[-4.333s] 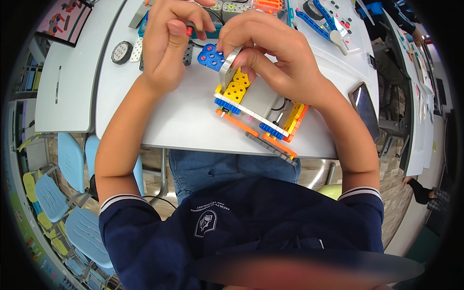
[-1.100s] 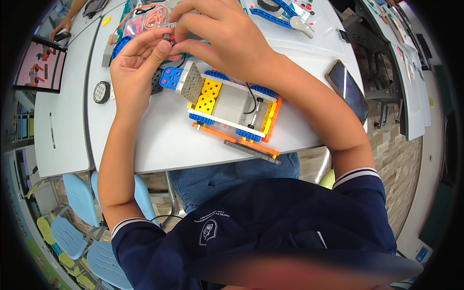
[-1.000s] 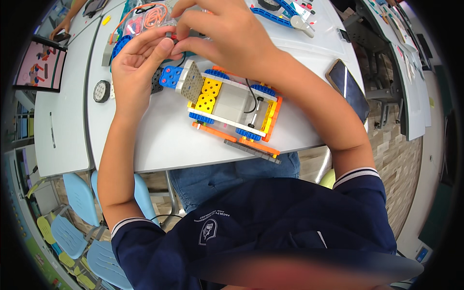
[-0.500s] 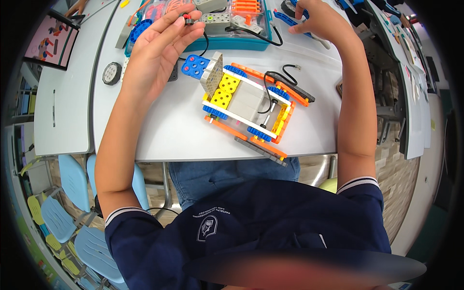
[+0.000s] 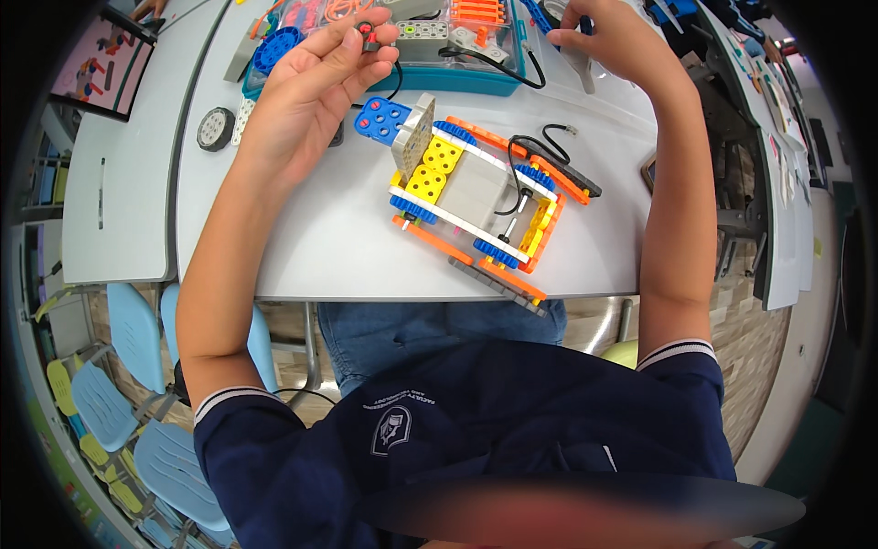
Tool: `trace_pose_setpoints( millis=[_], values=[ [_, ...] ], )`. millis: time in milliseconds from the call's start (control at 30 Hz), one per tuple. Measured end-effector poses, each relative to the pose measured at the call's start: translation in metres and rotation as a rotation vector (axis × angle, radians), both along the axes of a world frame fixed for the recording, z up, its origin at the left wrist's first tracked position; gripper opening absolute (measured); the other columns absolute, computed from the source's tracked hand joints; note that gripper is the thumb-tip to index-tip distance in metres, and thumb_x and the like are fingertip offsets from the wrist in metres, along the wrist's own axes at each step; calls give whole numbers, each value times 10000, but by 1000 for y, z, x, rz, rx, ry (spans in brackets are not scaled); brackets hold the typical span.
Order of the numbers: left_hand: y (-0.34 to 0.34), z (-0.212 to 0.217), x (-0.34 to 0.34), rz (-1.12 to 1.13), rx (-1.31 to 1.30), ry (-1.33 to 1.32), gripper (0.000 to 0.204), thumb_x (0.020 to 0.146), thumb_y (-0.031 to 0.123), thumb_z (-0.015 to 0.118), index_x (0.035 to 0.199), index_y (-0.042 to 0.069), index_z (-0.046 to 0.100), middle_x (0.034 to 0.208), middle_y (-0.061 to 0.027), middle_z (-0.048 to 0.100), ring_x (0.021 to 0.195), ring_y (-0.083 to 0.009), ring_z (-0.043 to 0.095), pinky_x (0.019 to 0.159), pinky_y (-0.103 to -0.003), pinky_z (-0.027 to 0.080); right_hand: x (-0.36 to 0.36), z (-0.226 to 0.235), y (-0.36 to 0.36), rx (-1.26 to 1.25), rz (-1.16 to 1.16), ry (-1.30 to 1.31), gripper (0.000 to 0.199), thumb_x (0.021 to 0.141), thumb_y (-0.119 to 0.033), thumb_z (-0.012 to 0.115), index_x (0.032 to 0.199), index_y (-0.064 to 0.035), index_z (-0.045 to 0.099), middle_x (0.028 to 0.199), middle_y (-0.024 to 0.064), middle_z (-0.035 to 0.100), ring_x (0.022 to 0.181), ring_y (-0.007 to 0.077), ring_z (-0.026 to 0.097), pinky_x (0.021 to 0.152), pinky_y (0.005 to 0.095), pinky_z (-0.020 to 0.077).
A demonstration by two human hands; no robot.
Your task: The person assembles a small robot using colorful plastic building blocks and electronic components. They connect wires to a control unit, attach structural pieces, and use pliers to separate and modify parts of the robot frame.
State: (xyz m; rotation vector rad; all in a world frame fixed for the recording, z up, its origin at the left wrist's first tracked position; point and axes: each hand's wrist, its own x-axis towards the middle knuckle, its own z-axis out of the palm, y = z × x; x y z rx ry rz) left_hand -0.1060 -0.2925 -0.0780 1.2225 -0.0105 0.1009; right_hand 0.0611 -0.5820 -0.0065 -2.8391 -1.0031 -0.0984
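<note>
At the far left of the worktable's centre, the left hand holds a small dark-grey and red piece clamped between thumb and fingertips, raised beside the teal tray. The piece is too small to tell which way it points.

At the far right, the right hand has bent fingers lying over a blue-and-grey tool; whether they are clamped on it cannot be told. Tool long axis: far left to near right, grey tip toward the near side.

Between the forearms sits the wheeled model, apart from both hands. Long axis: far left to near right. Its blue plate points far left, beside a grey plate standing tilted; the yellow-and-orange end faces near right. A black cable extends at its far right side.

Edges: a grey-and-orange bar on the model's near side appears to cross the near edge of the white tabletop. Working room: tabletop shows from the left forearm to the model, and from the model to the right forearm. A wheel lies left of the left hand.
</note>
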Motion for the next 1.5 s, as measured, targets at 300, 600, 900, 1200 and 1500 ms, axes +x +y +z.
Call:
trace_pose_setpoints(
  millis=[300, 600, 900, 1200, 1500],
  values=[
    [-3, 3, -3, -125, -43, -104, 502, 1032, 161, 628, 1469, -33, 475, 1292, -102, 637, 1166, -155, 622, 1041, -269, 505, 9, -39, 16, -11, -33, -105, 415, 905, -245, 739, 1202, 29, 648, 1057, 277, 690, 947, 378, 681, 825, 437, 554],
    [17, -14, 1, -4, -48, -31, 464, 1044, 126, 611, 1452, -27, 452, 1227, -94, 608, 1094, -157, 600, 1012, -283, 500, 9, -44, 18, 139, 24, -176, 210, 815, -149, 667, 893, 35, 729, 1010, 297, 672, 963, 421, 675, 836, 502, 571],
    [33, -29, 19, -130, -57, -140, 415, 1050, 140, 608, 1409, -26, 482, 1173, -64, 586, 1006, -119, 575, 883, -229, 500, 8, -14, 14, 571, 292, -191, 385, 919, -363, 667, 970, 18, 695, 1032, 224, 670, 932, 388, 673, 849, 441, 536],
    [-16, 53, 33, 44, 117, -193, 459, 1033, 172, 647, 1399, -71, 517, 1262, -131, 634, 1157, -160, 609, 977, -283, 509, -24, 41, 30, 1347, 488, 517, 692, 867, -100, 772, 1372, -30, 304, 1225, 279, 647, 779, 210, 738, 661, 342, 604],
    [-66, 140, 32, 22, 428, -591, 380, 1032, 155, 637, 1346, -56, 599, 1186, -167, 713, 1033, -182, 715, 968, -290, 550, -70, 105, 24, 1578, 682, 84, 777, 1009, -77, 542, 1560, 121, 30, 1174, 171, 641, 861, 137, 647, 689, 235, 530]
  ],
)
